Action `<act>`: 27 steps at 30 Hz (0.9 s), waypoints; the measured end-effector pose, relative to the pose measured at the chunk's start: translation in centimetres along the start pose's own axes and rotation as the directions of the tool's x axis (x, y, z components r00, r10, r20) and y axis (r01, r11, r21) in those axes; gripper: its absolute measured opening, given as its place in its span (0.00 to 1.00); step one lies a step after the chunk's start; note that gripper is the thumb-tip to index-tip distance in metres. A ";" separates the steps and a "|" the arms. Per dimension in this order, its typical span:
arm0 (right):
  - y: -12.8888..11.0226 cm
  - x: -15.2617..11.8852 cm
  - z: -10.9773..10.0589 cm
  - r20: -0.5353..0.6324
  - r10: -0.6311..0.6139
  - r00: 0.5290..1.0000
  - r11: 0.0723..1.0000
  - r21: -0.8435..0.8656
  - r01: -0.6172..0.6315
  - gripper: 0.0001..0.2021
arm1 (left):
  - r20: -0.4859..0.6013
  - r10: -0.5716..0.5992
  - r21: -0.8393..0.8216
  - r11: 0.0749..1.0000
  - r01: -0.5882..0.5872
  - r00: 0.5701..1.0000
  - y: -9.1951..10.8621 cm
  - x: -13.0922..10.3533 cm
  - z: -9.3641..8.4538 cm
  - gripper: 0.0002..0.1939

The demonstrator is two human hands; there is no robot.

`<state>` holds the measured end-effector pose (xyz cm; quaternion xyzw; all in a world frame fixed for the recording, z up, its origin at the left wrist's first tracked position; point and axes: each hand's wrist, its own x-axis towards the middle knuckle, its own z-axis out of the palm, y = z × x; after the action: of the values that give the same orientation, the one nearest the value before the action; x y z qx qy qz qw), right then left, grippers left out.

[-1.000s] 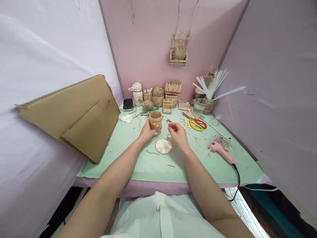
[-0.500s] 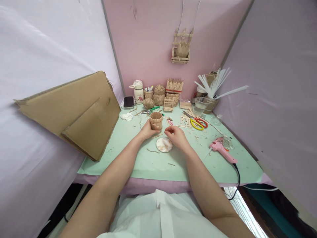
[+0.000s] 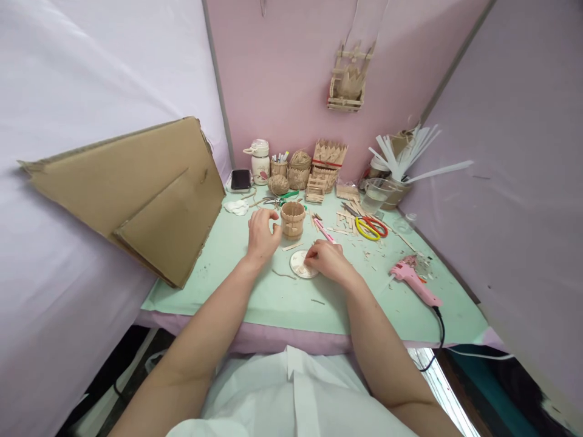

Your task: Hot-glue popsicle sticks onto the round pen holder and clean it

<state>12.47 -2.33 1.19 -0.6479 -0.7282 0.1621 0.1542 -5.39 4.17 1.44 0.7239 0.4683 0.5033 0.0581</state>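
A small round cup built of wooden craft sticks stands upright on the green table cover. Just left of it is my left hand, holding nothing, its thumb and fingers apart. The thumb comes close to the cup's side; whether they touch I cannot tell. My right hand has its fingertips pinched together over a round white disc with brownish marks. What the pinch holds, if anything, is too small to see. A loose craft stick lies between cup and disc, and a pink pen-like tool lies behind my right hand.
A pink glue gun lies at right, its cord over the edge. Scissors and wood scraps lie behind it. Twine balls, a bottle and stick-built pieces line the back. Cardboard leans at left.
My left hand has let go of the cup and drawn slightly left. My right hand has come down onto the disc. The view has shifted a little.
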 end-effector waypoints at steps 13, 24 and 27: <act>0.0 0.2 0.2 -0.152 0.001 0.988 0.881 0.469 0.071 0.05 | 0.194 0.058 -0.241 0.971 -0.010 0.979 1.4 -0.7 0.1 0.05; 0.2 0.7 0.0 -0.121 0.172 0.978 0.482 0.876 0.024 0.11 | 0.486 0.006 -0.480 0.837 0.262 0.874 2.1 -1.4 0.9 0.10; 0.1 0.6 0.0 -0.127 0.196 0.972 0.468 0.883 0.021 0.14 | 0.461 0.043 -0.446 0.874 0.190 0.886 1.8 -1.4 0.9 0.10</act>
<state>12.46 -1.74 1.13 -0.5263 -0.4864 0.4509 0.5321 -3.61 2.48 1.02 0.7655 0.3299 0.4160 0.3635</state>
